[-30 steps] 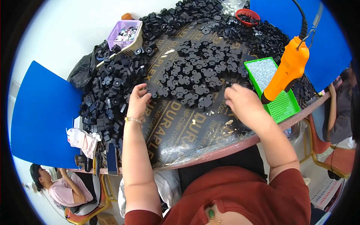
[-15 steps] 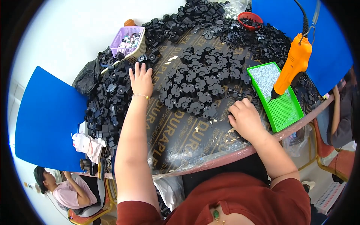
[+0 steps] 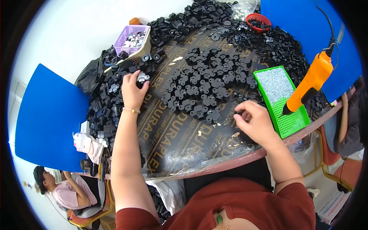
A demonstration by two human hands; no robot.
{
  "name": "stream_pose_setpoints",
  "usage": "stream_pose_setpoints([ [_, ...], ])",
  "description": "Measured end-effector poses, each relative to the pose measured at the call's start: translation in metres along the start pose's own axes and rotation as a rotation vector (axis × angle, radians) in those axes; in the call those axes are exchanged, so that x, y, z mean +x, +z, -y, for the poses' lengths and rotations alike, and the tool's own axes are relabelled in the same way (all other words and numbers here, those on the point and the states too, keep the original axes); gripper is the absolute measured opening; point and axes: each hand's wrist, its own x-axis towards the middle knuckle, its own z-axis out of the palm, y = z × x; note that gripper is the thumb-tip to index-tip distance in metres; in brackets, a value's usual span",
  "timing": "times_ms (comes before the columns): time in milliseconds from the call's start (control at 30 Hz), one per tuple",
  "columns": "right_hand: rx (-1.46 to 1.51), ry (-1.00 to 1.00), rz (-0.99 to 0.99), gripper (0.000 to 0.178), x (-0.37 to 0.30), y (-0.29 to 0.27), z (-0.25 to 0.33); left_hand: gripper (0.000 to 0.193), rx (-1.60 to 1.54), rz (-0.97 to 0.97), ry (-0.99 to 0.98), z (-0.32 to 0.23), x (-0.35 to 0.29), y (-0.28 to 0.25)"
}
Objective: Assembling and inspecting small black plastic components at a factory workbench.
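My left hand point(image 3: 133, 92) is at the edge of the left heap of black plastic parts point(image 3: 109, 103), its thumb and fingers closed round a black plastic housing point(image 3: 143, 77) with a shiny face. Near the front right of the table, my right hand point(image 3: 255, 122) pinches a small dark piece point(image 3: 240, 112) between thumb and fingertips; its shape is mostly hidden. Between the hands stands a cluster of black lobed parts point(image 3: 207, 82), set close together. To the right, an orange electric screwdriver point(image 3: 309, 82) hangs tilted, its tip over the green tray point(image 3: 282, 132).
Silver screws point(image 3: 274, 80) fill the tray's far part; its near part is a perforated grid. A red bowl point(image 3: 258, 23) and a purple basket point(image 3: 131, 38) stand far back among black parts. Blue panels point(image 3: 50, 122) flank the table. A person point(image 3: 73, 191) sits at left, another at right.
My left hand has moved slightly left and down and closed on a black housing. My right fingers have lifted into a pinch on a small dark piece. The screwdriver has swung right and lower.
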Motion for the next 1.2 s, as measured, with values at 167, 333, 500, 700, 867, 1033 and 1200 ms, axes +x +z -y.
stream_pose_setpoints([
  [167,0.308,-0.013,-0.036,0.011,0.032,-0.009,0.040,0.031,-1.540,-0.036,-0.661,-0.047,-0.013,-0.036],
  [333,0.593,-0.059,0.004,0.015,0.074,0.002,0.070,0.045,-2.178,0.252,-0.907,-0.132,-0.038,-0.033],
  [500,0.871,0.113,0.180,0.011,0.074,0.036,0.038,0.040,-2.043,0.401,-0.918,-0.135,-0.078,0.000],
  [700,0.943,0.151,0.155,0.023,0.067,0.040,0.027,0.053,-1.997,0.468,-0.761,-0.152,-0.069,-0.012],
  [867,1.028,0.155,0.204,0.018,0.071,0.038,0.018,0.054,-1.897,0.428,-0.661,-0.158,-0.072,-0.013],
  [1033,1.103,0.189,0.242,0.018,0.069,0.038,0.022,0.060,-1.737,0.432,-0.541,-0.156,-0.076,-0.006],
  [1200,0.999,0.275,0.260,0.018,0.069,0.039,0.020,0.057,-1.760,0.407,-0.487,-0.159,-0.080,-0.004],
])
